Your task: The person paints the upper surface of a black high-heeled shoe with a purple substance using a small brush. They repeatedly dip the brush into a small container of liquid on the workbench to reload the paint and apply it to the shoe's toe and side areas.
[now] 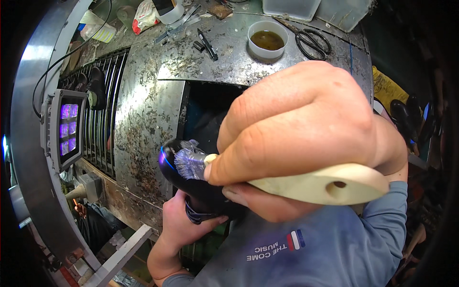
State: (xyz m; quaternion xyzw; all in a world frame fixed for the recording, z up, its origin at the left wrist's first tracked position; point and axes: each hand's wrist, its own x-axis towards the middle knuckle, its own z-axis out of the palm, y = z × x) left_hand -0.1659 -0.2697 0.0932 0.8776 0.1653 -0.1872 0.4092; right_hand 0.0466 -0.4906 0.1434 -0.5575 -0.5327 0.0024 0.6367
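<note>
My right hand (pixel 296 126) is closed round the pale handle of a paint brush (pixel 313 185). Its bluish, splayed bristles press against the rounded toe of a dark shoe (pixel 178 178). My left hand (pixel 184 222) grips this shoe from below, near my shirt, with the fingers wrapped round it. The rear of the shoe is hidden behind my right hand. A thin blue line and a purple glow show on the toe.
A lamp with purple lights (pixel 69 129) stands at left, beside a metal rack (pixel 107 115) holding dark shoes. On the stained metal bench (pixel 143 103) are a tub of brownish liquid (pixel 267 40), scissors (pixel 313 44) and a black marker (pixel 208 44). A dark opening lies beyond the shoe.
</note>
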